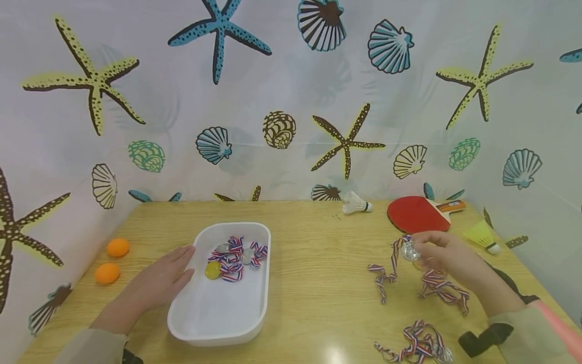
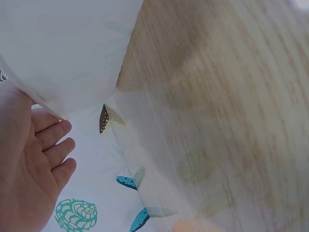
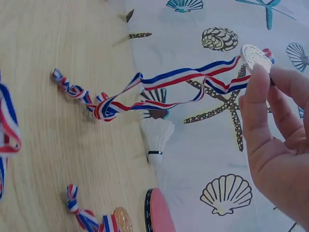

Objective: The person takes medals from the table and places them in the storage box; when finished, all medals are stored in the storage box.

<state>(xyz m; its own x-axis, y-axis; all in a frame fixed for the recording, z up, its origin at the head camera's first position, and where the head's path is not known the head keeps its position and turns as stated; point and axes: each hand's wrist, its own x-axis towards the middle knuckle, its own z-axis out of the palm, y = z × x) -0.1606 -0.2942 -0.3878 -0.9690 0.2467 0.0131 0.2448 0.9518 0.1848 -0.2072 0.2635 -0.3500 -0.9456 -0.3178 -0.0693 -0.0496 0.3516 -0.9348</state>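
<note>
Between thumb and fingers my right hand pinches a silver medal, lifted off the table. Its red, white and blue ribbon trails down to a knotted end on the wood. Under that hand lie another ribbon and a bronze-coloured medal. My left hand rests against the left side of a white tray, fingers mostly straight along its rim. Inside the tray are silver medals and a gold medal with their ribbons bunched up.
Nearer the front right lies a tangled ribbon with a silver medal. A red table tennis bat, a white shuttlecock and a yellow shuttlecock are at the back right. Two orange balls sit left of the tray.
</note>
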